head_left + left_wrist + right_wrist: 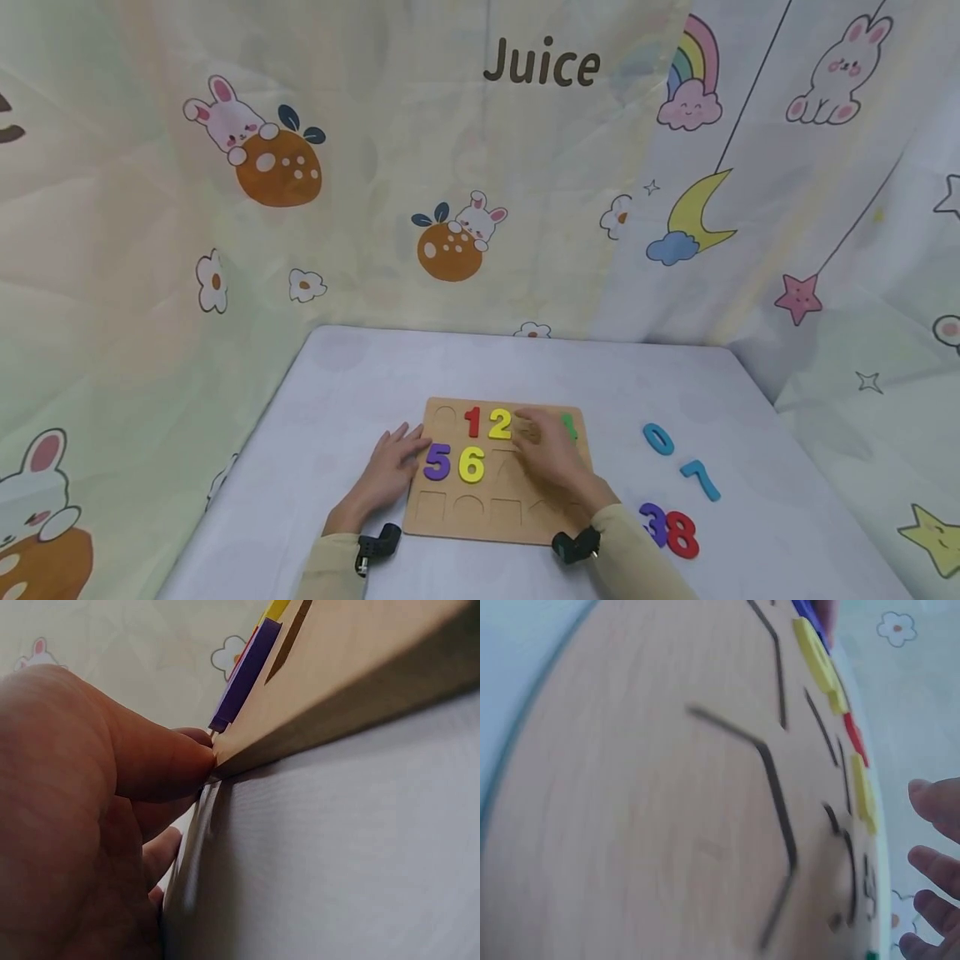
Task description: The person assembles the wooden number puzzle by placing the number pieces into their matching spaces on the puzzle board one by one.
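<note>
Board (pixel 501 485) touched at its left edge.
Left hand (pixel 386 471): extended fingers rested against it. Right hand (pixel 551 450): fingers spread, held above its top row.

We find the tan board (pixel 487 487) lying flat, red 1 (pixel 473 423) and yellow 2 (pixel 501 426) in its top row, purple 5 (pixel 441 459) and yellow 6 (pixel 465 464) below
</note>
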`<action>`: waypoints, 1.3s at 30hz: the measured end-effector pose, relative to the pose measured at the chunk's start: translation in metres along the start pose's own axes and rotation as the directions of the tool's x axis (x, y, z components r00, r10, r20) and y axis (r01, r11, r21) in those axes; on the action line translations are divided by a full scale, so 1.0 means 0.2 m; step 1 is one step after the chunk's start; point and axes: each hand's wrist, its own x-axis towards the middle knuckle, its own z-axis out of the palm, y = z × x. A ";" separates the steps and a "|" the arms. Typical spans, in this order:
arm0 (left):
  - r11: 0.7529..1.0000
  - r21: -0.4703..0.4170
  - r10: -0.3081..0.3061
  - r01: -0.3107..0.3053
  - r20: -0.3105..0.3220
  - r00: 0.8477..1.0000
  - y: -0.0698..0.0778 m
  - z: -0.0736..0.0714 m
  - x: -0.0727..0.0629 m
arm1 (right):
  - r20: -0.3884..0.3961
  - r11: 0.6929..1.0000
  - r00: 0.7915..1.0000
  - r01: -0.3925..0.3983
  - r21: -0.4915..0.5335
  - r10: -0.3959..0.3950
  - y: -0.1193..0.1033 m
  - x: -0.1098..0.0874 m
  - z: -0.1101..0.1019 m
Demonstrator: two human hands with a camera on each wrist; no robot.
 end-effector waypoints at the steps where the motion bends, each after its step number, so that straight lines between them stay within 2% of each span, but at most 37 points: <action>1: 1.000 -0.001 0.002 -0.002 -0.001 1.000 0.00 0.00 0.00 | -0.004 1.000 1.000 0.009 0.010 -0.009 0.00 -0.01 -0.02; 6: 1.000 0.005 0.008 -0.008 -0.009 1.000 -0.01 0.00 0.00 | -0.038 0.998 0.997 0.064 -0.006 -0.064 0.06 -0.03 -0.12; 10: 1.000 0.003 -0.007 0.007 -0.014 1.000 -0.02 0.01 0.00 | -0.057 0.996 0.996 0.066 -0.063 -0.070 0.13 -0.05 -0.17; 17: 1.000 0.010 0.017 -0.016 -0.017 1.000 -0.01 0.00 0.00 | -0.072 0.987 0.997 -0.004 -0.162 -0.008 0.28 -0.09 -0.33; 24: 1.000 0.015 0.026 -0.026 -0.012 1.000 -0.01 0.01 0.00 | -0.093 0.974 0.995 0.008 -0.224 -0.029 0.42 -0.12 -0.52; 31: 1.000 -0.004 -0.012 0.012 -0.011 1.000 -0.01 0.01 0.00 | -0.119 0.966 0.992 -0.075 -0.248 0.046 0.57 -0.16 -0.65; 39: 1.000 0.008 -0.007 0.007 -0.019 1.000 0.00 0.01 0.00 | -0.095 0.939 0.973 -0.230 -0.257 0.212 0.73 -0.21 -0.75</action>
